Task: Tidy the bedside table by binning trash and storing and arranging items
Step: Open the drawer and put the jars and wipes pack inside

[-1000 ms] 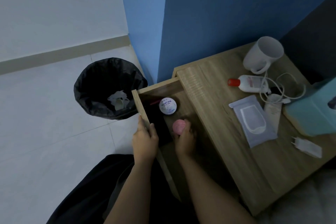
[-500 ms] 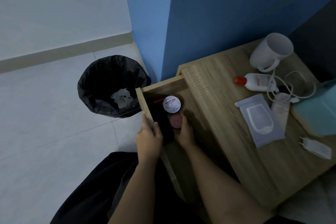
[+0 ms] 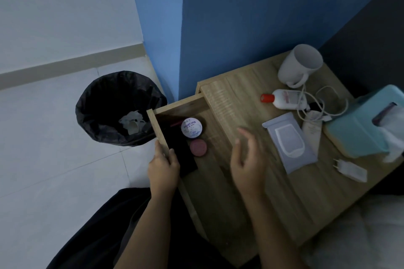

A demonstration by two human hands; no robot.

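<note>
The wooden bedside table (image 3: 258,172) has its drawer (image 3: 178,102) pulled out. Inside the drawer lie a white-lidded cream jar (image 3: 191,127) and, just in front of it, a small round pink jar (image 3: 198,147). My left hand (image 3: 163,169) grips the drawer's front panel. Empty, with fingers spread, my right hand (image 3: 249,160) hovers above the table's left edge. On the tabletop lie a wet-wipe pack (image 3: 288,142), a white bottle with a red cap (image 3: 284,98), a white mug (image 3: 299,65), a white tube (image 3: 312,131), a charger cable (image 3: 323,105) and a white plug (image 3: 349,169).
A bin with a black liner (image 3: 118,107) stands on the floor left of the drawer, with crumpled white trash inside. A teal tissue box (image 3: 367,122) sits at the table's right edge. Blue wall rises behind. My dark-clothed lap is below.
My right hand set the pink jar down in the drawer beside the white jar, let go, and lifted out to the right over the table. My left hand stayed on the drawer front.
</note>
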